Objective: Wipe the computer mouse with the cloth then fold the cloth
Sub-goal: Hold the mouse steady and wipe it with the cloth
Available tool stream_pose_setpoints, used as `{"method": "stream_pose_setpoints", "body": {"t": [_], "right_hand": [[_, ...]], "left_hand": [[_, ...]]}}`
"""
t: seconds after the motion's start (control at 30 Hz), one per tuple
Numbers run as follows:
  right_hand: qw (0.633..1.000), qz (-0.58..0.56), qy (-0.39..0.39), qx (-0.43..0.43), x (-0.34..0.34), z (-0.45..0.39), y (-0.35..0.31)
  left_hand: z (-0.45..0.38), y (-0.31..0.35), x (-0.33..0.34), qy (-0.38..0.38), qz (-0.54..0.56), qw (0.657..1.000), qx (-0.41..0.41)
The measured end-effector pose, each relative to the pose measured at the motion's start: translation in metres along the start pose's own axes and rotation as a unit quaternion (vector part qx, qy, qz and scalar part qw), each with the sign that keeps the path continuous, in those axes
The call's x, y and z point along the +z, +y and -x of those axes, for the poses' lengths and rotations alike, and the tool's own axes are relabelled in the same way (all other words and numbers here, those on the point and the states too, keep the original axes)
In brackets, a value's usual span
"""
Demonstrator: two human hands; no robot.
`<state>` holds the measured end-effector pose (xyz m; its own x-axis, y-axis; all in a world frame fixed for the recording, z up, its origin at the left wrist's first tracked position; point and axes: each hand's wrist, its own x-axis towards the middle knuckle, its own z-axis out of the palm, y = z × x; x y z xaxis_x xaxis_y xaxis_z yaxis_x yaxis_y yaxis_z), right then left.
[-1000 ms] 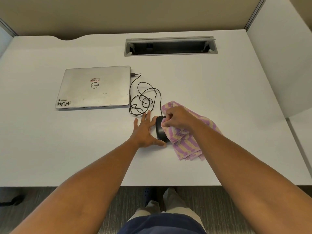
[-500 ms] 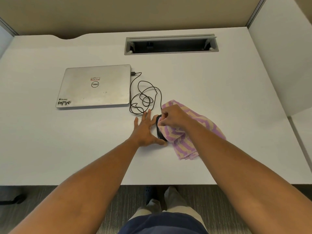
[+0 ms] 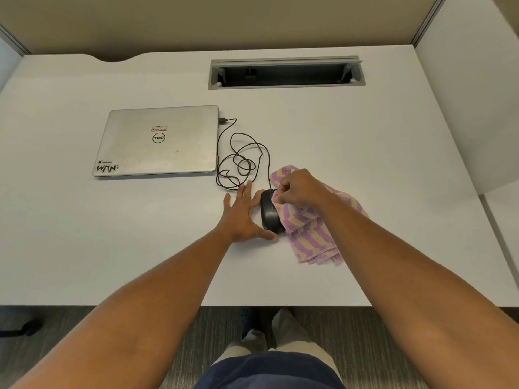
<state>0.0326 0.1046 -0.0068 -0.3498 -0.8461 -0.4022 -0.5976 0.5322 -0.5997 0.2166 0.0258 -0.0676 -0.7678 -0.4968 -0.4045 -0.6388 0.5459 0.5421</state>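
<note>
A black wired computer mouse (image 3: 269, 213) lies on the white desk (image 3: 112, 248). My left hand (image 3: 241, 214) rests flat on the desk against the mouse's left side, fingers spread, thumb at its near end. My right hand (image 3: 297, 189) is closed on a bunch of the pink and yellow striped cloth (image 3: 311, 234) and presses it on the mouse's right top. The remainder of the cloth trails over the desk toward the near right. The mouse's right half is hidden under the cloth.
The mouse cable (image 3: 241, 161) lies in loose loops behind my left hand and plugs into a shut silver laptop (image 3: 160, 141) at the left. A grey cable slot (image 3: 286, 73) is sunk in the desk's far side. A partition wall (image 3: 471, 94) stands at the right.
My right hand has slid the cloth a little toward the mouse's far right, so more of the black mouse shows. My left hand has stayed in place.
</note>
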Motion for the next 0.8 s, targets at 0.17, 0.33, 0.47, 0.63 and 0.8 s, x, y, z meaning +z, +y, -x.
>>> {"method": "stream_pose_setpoints", "body": {"t": [0.17,0.33,0.47,0.63,0.8], "right_hand": [[1.000,-0.008,-0.022,-0.018,0.005,0.003,-0.007],[0.999,0.006,-0.049,0.002,-0.003,0.004,-0.003],[0.998,0.062,-0.008,-0.010,-0.008,-0.001,-0.009],[0.999,0.042,-0.019,-0.018,-0.004,0.004,-0.009],[0.999,-0.012,-0.048,-0.009,-0.005,0.010,0.008]], "left_hand": [[0.000,-0.001,0.001,0.003,0.004,1.000,0.005],[0.000,-0.001,0.000,0.003,0.003,1.000,0.007],[-0.001,-0.001,0.001,-0.001,0.007,1.000,0.002],[-0.002,-0.002,0.001,-0.002,0.000,1.000,0.003],[-0.001,-0.002,0.002,-0.002,0.003,1.000,0.004]]}}
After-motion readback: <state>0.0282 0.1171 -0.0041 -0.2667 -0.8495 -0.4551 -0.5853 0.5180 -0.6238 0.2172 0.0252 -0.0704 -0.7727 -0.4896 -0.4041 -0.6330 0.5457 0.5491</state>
